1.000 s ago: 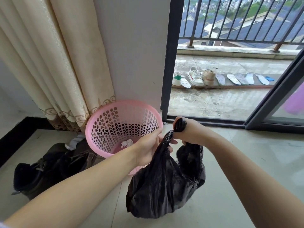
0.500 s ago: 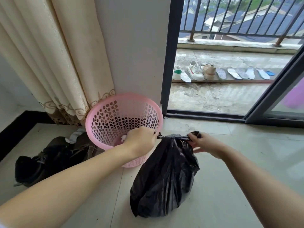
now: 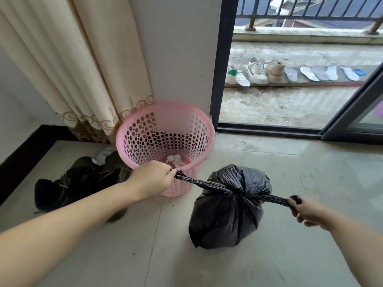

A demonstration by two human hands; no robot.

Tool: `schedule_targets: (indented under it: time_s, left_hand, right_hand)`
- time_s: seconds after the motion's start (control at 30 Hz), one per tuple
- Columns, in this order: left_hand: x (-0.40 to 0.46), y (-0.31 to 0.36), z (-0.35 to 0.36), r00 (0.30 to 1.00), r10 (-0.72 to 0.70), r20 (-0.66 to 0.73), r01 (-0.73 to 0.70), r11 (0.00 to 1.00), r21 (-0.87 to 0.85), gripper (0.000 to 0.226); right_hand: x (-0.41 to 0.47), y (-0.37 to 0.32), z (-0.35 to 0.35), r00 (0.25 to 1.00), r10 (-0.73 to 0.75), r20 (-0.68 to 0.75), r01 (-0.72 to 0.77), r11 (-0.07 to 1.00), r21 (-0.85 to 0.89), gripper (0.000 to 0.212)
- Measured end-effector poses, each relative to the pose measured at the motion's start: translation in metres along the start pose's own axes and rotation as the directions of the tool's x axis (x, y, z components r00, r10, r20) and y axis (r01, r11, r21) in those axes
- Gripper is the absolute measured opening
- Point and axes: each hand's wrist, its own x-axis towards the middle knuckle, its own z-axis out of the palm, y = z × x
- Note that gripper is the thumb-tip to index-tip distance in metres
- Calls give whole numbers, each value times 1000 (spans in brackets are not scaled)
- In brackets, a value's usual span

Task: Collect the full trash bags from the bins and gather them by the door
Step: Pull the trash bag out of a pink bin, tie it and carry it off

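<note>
A tiled floor [image 3: 290, 172] by an open sliding balcony door [image 3: 352, 104] holds a perforated pink waste bin [image 3: 194, 129], a crumpled tissue [image 3: 175, 159] left inside, and beside it a full black trash bag [image 3: 226, 222] already lifted out. The left hand [image 3: 152, 179] and right hand [image 3: 304, 212], each fisted on one twisted bag ear, pull apart to cinch the knot [image 3: 233, 191]. Hard pulling could tear the thin plastic, spilling rubbish.
</note>
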Motion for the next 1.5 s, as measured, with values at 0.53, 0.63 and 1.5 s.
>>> schedule_targets:
  time_s: [0.53, 0.63, 1.5]
  left_hand:
    - [21, 50, -15, 964, 241, -112, -265, 839, -476, 27]
    - [14, 45, 10, 889, 390, 239, -416, 907, 68, 53]
    - [15, -32, 71, 911, 348, 222, -380, 917, 121, 26]
  right_hand:
    - [-13, -77, -25, 948, -273, 167, 5, 535, 845, 17]
    - [-12, -82, -30, 945, -295, 140, 18, 475, 880, 15]
    - [17, -39, -33, 989, -124, 85, -49, 268, 962, 46]
